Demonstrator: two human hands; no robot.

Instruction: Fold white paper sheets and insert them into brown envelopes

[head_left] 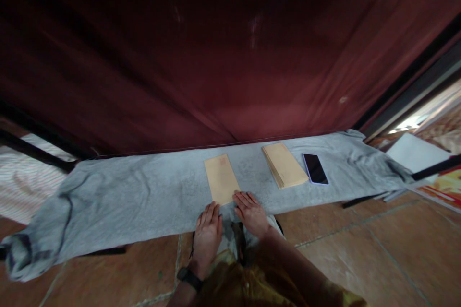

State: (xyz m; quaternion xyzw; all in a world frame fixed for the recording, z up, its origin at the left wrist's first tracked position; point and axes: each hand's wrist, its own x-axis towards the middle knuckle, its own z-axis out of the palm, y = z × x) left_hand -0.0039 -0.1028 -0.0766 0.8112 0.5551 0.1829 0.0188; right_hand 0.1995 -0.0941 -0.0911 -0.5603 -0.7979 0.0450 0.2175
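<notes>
A single tan envelope (221,177) lies flat on the grey cloth, with a small reddish print near its far right corner. My left hand (209,225) rests at its near left corner, fingers stretched out and the tips at the paper's edge. At the near right corner lies my right hand (251,212), its fingers also extended and flat. Neither hand grips anything. To the right, a stack of similar tan envelopes (284,165) sits on the cloth, apart from both hands.
Grey cloth (115,196) covers a long narrow surface. A phone (316,169) with a purple edge lies right of the stack. Dark red fabric (230,81) rises behind. Black frame bars (36,148) stand at the sides, and brown floor tiles (345,249) show below.
</notes>
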